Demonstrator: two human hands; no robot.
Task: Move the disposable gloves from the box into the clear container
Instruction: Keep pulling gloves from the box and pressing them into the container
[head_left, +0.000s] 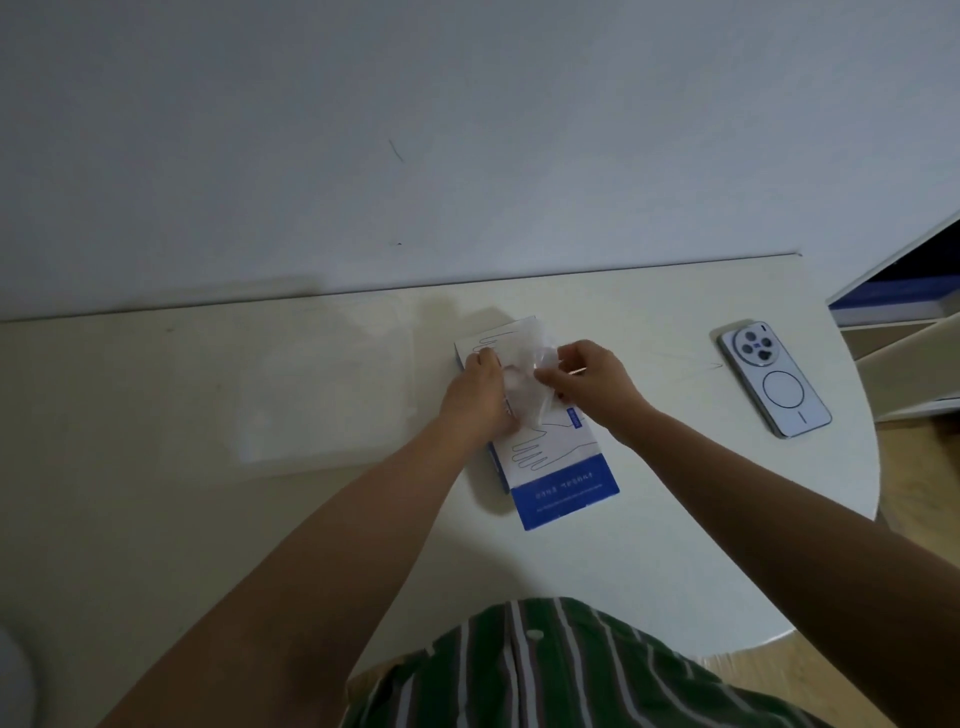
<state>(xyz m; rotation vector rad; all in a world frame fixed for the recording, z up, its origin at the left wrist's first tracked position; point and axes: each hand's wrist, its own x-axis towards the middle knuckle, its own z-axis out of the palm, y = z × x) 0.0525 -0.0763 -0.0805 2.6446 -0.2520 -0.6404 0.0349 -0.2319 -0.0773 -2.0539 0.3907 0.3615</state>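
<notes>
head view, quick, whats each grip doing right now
Left grip: rests on the box, fingers curled beside the gloves; whether it holds them cannot be told.
Right grip: closed, pinching the gloves.

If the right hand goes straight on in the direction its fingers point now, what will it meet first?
Probably the left hand. The right hand, pinching the clear gloves, points across the glove box toward it, only the gloves between them. Heights are hard to judge.
</notes>
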